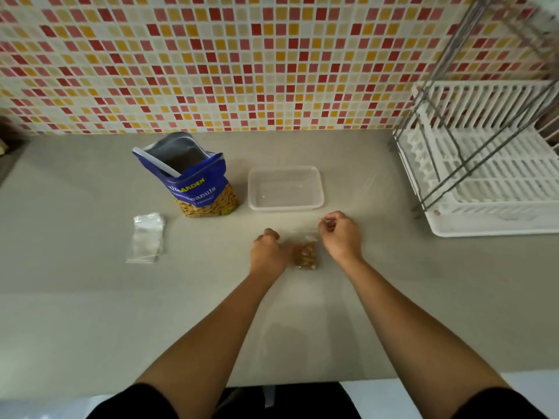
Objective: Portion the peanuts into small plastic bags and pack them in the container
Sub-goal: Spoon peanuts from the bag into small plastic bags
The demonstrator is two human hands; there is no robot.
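Beside the clear container [286, 170], blue pouch [199, 189] reads "ARDEN", "eanuts".

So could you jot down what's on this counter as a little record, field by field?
small bag: holds peanuts, lies on counter between the hands
left hand: seems to pinch the bag's top edge
right hand: seems to pinch the same edge
container: clear, empty, behind the bag
peanut pouch: open, upright, white scoop inside
spare bags: stack, at left
dish rack: right side

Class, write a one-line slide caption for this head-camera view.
Right hand pinches a small bag of peanuts, left hand beside it, before the empty clear container.
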